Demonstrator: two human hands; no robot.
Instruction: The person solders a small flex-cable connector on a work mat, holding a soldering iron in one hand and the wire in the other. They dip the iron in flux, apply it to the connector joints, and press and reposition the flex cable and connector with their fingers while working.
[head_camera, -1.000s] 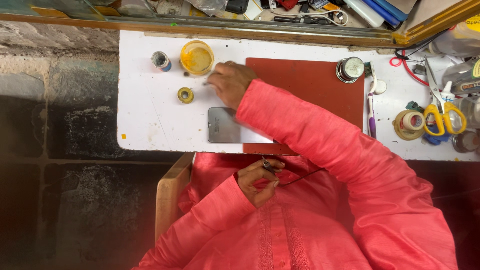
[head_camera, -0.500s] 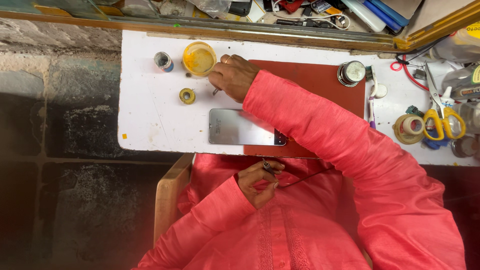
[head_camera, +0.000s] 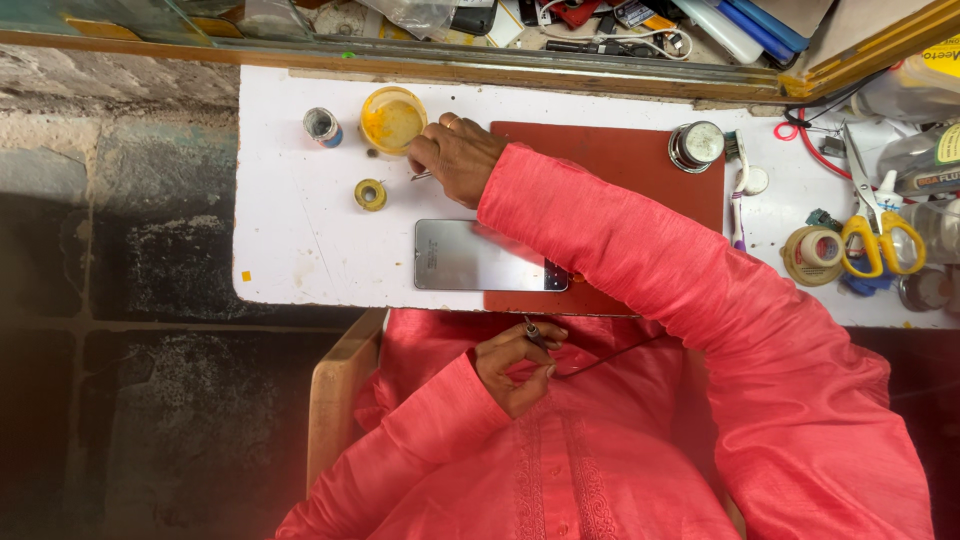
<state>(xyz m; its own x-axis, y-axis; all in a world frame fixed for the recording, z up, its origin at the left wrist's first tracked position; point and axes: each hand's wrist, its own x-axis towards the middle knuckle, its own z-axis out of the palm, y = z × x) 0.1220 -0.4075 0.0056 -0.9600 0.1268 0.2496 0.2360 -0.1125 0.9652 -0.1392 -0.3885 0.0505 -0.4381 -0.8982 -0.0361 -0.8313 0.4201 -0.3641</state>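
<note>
two hands (head_camera: 458, 157), tweezers (head_camera: 421, 177), phone (head_camera: 490, 269)

Yellow-handled scissors (head_camera: 880, 235) lie beside a tape roll (head_camera: 813, 254).

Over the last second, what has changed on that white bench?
The right hand, holding a thin metal tool, crept from beside the small yellow spool up toward the yellow tub. As the arm shifted, more of the phone came into sight; the phone itself seems not to have moved. The left hand stayed in the lap, pinching a slim tool. Spool, tub and scissors kept their places.
</note>
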